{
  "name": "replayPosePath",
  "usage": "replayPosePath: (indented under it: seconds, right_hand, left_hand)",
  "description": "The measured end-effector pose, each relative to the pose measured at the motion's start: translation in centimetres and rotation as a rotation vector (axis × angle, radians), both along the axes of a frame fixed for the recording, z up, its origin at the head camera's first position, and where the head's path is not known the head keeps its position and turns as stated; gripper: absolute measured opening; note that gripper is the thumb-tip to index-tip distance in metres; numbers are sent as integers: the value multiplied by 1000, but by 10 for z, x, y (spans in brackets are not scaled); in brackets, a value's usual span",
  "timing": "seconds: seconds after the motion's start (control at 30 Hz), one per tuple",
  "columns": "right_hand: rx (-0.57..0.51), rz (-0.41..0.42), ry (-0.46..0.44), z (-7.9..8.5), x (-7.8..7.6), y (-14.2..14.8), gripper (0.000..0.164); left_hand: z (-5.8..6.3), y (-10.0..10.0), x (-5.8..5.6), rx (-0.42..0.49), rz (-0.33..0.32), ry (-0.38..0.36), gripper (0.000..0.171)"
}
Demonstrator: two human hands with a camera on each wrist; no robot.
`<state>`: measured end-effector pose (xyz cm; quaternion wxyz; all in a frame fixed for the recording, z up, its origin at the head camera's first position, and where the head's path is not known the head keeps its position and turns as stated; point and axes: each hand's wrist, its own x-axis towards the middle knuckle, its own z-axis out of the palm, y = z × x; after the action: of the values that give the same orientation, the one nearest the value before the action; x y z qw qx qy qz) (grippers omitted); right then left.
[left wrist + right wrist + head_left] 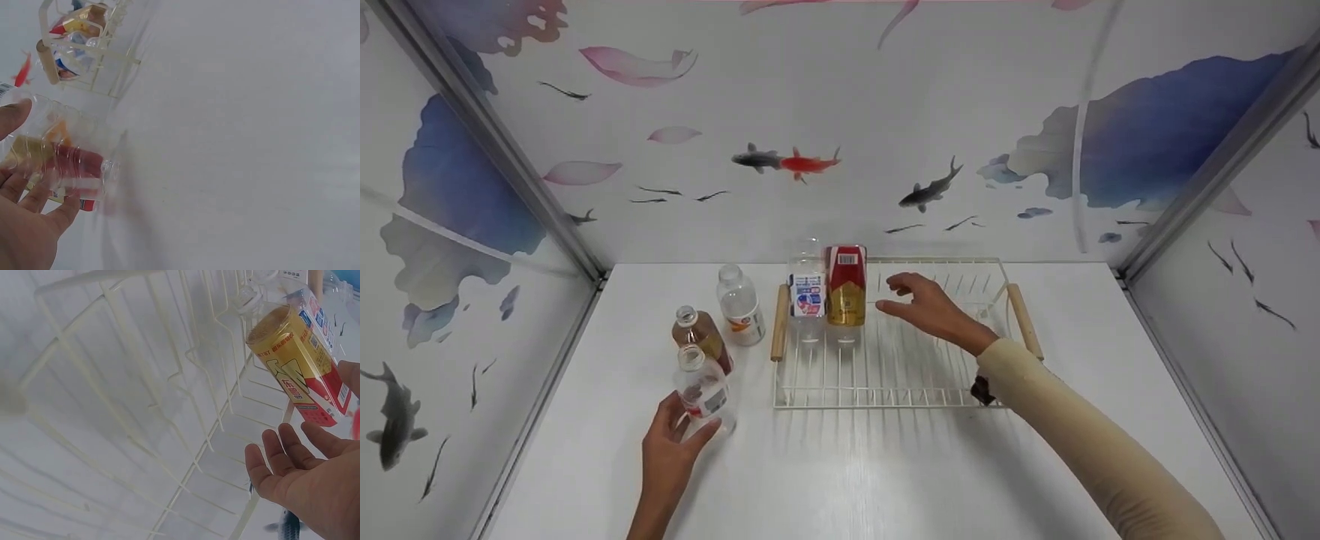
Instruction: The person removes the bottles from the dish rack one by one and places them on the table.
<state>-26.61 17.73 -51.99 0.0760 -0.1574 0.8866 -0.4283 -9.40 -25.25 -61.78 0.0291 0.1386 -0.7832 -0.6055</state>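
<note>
My left hand (669, 446) holds a clear plastic bottle (703, 394) with a red and white label, thumb on one side and fingers on the other. The left wrist view also shows its ridged, see-through body (84, 126), with a red and gold label behind it. Over the white wire rack (885, 406), my right hand (934, 309) has its fingers spread, nothing in them. Just left of it, a red and gold labelled bottle (846, 289) lies in the rack, neck toward me. Beside that one lies a clear bottle (808, 296) with a blue and white label.
Left of the rack stand a brownish bottle (706, 336) with a red and gold label, right behind the held one, and a clear bottle (742, 311) with an orange label. Wooden handles (780, 322) edge the rack's sides. A printed wall panel (847, 97) rises behind.
</note>
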Motion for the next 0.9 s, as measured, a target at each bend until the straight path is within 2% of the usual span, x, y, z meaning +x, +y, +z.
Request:
replayPosePath:
  seconds: [0.27, 0.63, 0.9]
  right_hand:
    - [1, 3, 9, -4, -6, -9, 67]
    - [-8, 0, -1, -4, -6, -12, 66]
    - [14, 3, 4, -5, -5, -8, 67]
  left_hand:
    - [-4, -3, 1, 11, 14, 14, 84]
    - [-8, -2, 3, -1, 19, 12, 88]
    - [-10, 0, 9, -18, 0, -93, 108]
